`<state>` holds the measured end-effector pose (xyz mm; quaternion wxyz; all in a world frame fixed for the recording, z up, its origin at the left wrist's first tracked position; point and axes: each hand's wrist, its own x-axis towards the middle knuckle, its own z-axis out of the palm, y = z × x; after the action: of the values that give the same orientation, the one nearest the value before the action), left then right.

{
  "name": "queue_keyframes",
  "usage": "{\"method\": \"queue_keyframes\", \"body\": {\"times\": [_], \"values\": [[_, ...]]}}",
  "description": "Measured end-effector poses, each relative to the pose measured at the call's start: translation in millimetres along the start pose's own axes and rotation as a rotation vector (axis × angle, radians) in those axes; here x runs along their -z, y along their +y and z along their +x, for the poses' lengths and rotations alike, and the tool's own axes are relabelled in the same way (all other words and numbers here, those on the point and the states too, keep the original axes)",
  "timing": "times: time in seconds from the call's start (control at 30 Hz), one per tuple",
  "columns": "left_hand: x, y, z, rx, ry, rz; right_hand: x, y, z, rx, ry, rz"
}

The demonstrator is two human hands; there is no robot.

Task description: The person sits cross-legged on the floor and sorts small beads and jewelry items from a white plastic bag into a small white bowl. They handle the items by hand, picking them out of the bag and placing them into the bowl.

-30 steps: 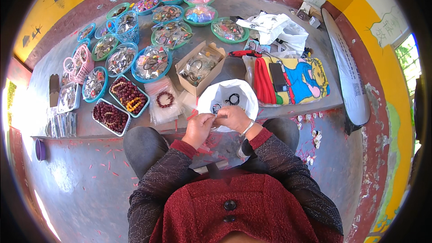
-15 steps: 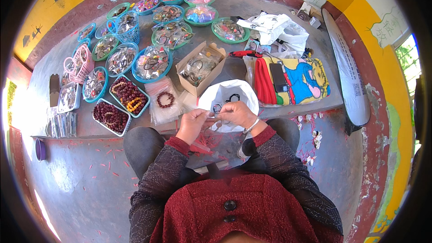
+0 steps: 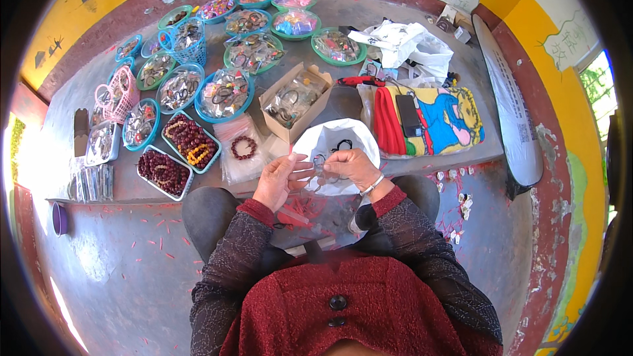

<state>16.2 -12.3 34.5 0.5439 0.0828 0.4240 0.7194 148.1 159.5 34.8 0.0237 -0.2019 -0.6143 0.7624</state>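
Observation:
My left hand (image 3: 280, 180) is beside the near left rim of a white plastic bag (image 3: 369, 137). Its fingers point right and stand apart, with nothing I can make out between them. Over the bag's mouth, my right hand (image 3: 354, 168) has thumb and fingertips pinched together. Thin loops show by those fingertips, but whether they are gripped or lie in the bag I cannot tell. Deeper in the bag is a black cord loop (image 3: 342, 146). A dark red bead bracelet (image 3: 244, 147) lies on clear packets to the left.
An open cardboard box (image 3: 277, 126) of bagged items stands behind the bag. Round baskets (image 3: 224, 116) of small packets fill the left and back. Two trays (image 3: 192, 173) hold bead bracelets. Right are a folded colourful towel (image 3: 448, 122) and a dark phone (image 3: 409, 115). Red scraps litter the floor.
My hands were close together, fingertips meeting over the bag's near rim. They have parted, the left fingers have spread, and the right hand stays pinched.

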Motion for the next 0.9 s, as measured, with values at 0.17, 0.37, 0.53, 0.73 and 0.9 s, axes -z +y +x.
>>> {"method": "queue_keyframes", "body": {"times": [0.17, 0.37, 0.53, 0.73, 0.9], "values": [[-1, -6, 3, 0.081, 0.043, 0.161, 0, -1, 0, 0.013, -0.001, 0.019], [8, -18, 12, 0.028, 0.053, 0.236, -1, 6, 3, 0.061, 0.031, -0.083], [8, -17, 12, 0.021, 0.050, 0.256, 0, 5, 4, 0.064, 0.035, -0.134], [7, -15, 9, -0.024, 0.095, 0.524, 1, 7, 8, 0.147, 0.092, -0.155], [2, -24, 8, -0.051, 0.027, 0.569, -4, 13, 8, 0.202, -0.007, -0.320]]}}
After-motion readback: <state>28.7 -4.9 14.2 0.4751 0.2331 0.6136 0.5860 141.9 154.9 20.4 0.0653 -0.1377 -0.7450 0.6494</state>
